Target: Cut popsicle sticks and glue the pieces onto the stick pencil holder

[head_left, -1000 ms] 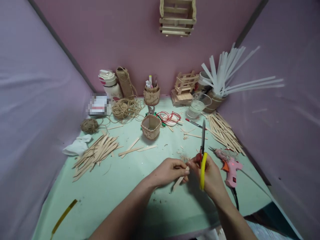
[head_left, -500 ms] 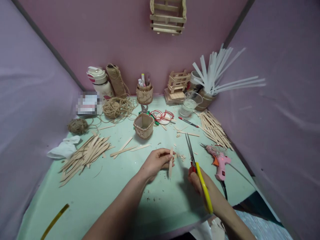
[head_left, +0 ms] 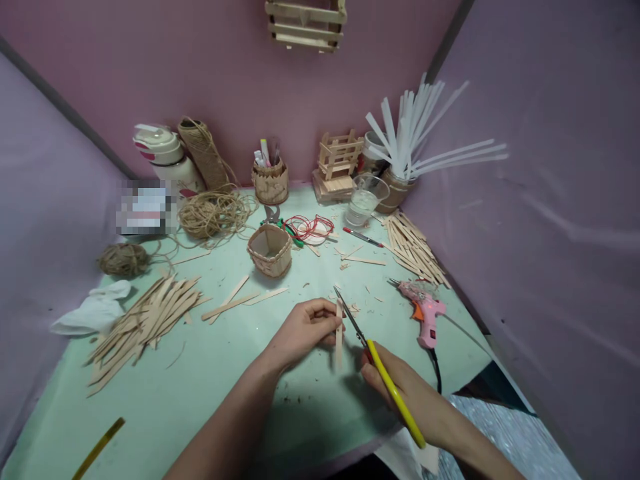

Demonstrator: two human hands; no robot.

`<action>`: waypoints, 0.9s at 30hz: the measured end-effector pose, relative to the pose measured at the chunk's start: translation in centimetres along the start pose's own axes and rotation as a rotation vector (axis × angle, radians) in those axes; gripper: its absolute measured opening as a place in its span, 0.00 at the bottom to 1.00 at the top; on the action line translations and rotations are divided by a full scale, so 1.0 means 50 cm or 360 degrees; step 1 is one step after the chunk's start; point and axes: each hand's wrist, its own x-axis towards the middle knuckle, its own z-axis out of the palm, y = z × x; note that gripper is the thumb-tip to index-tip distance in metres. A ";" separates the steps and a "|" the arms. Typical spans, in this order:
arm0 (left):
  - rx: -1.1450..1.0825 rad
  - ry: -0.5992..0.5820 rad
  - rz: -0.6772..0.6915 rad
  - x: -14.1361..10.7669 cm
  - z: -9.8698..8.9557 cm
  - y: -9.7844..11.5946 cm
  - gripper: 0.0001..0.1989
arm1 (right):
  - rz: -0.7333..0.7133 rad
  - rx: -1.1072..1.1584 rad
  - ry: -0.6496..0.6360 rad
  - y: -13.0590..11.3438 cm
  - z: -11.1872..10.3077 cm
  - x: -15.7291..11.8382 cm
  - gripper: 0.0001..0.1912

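My left hand [head_left: 307, 328] pinches a short flat wooden stick [head_left: 339, 340], held upright over the green table. In my right hand [head_left: 395, 381] are scissors [head_left: 393, 393] with yellow and red handles. Their blades point up and left, the tips beside the stick's top end; whether they touch it cannot be made out. Small wood scraps [head_left: 355, 308] lie just beyond. A small square basket [head_left: 270, 252] of wooden pieces stands behind my left hand.
Piles of wooden sticks lie left [head_left: 145, 320] and right [head_left: 413, 247]. A pink glue gun [head_left: 425, 310] rests at the right. Twine [head_left: 210, 213], a bottle [head_left: 167, 160], a water cup [head_left: 364, 203] and red cord [head_left: 313, 228] are farther back.
The scissors have moved left to the stick, and their blades look closer together. The view has shifted slightly to the right. My left hand still holds the stick.
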 end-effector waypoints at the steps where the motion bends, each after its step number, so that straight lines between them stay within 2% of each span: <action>1: 0.0014 -0.0001 -0.0010 0.000 0.000 0.000 0.13 | 0.0002 0.0003 -0.0019 -0.001 0.000 0.000 0.19; 8: 0.0065 0.0033 -0.0059 -0.001 0.001 0.003 0.14 | 0.0025 0.0071 -0.0059 -0.007 0.002 0.003 0.19; 14: 0.0096 -0.0018 -0.0045 -0.002 0.000 0.002 0.13 | -0.0008 0.0037 0.0010 -0.008 0.004 0.007 0.17; 27: 0.0070 -0.0059 -0.0076 0.000 0.002 -0.003 0.13 | -0.0068 0.0198 0.0116 -0.008 0.004 0.007 0.19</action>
